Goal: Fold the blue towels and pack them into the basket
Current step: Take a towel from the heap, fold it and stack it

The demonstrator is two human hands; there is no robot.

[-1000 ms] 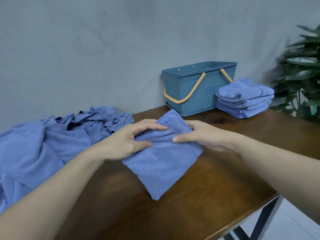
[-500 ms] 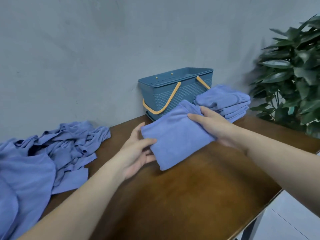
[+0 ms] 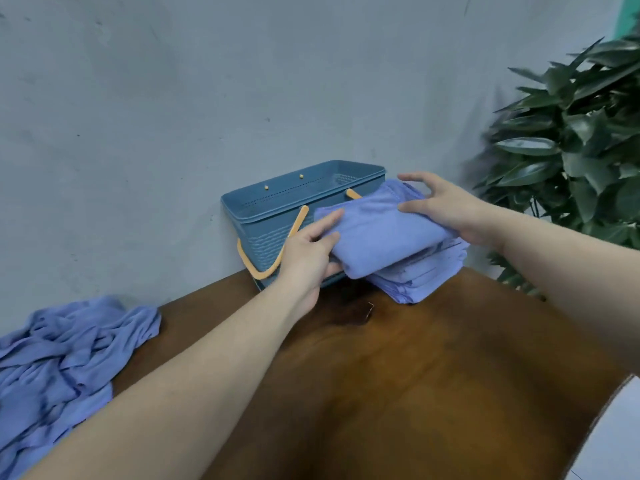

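Both hands are setting a folded towel (image 3: 377, 233) onto the stack of folded towels (image 3: 420, 271), which is sitting just at 3 o'clock of the basket (image 3: 263, 237), touching or nearly so.

Left hand (image 3: 308, 252) is gripping the towel's near-left corner, thumb on top, fingers curled under. Right hand (image 3: 440, 202) is resting on the far-right end with fingers spread and only loosely bent, looking more like pressing than pinching.

Progress: several towels folded and stacked, none visibly packed; basket interior is mostly hidden from this angle, so can't confirm. An unfolded pile (image 3: 59, 365) is still waiting at 9 o'clock on the table (image 3: 398, 393), so I'm judging this roughly mid-task.

Materials: towels are soft, matte, limp terry-like cloth; basket is rigid rectangular woven-pattern plastic with yellow loop handles (image 3: 273, 251); table is glossy dark wood.
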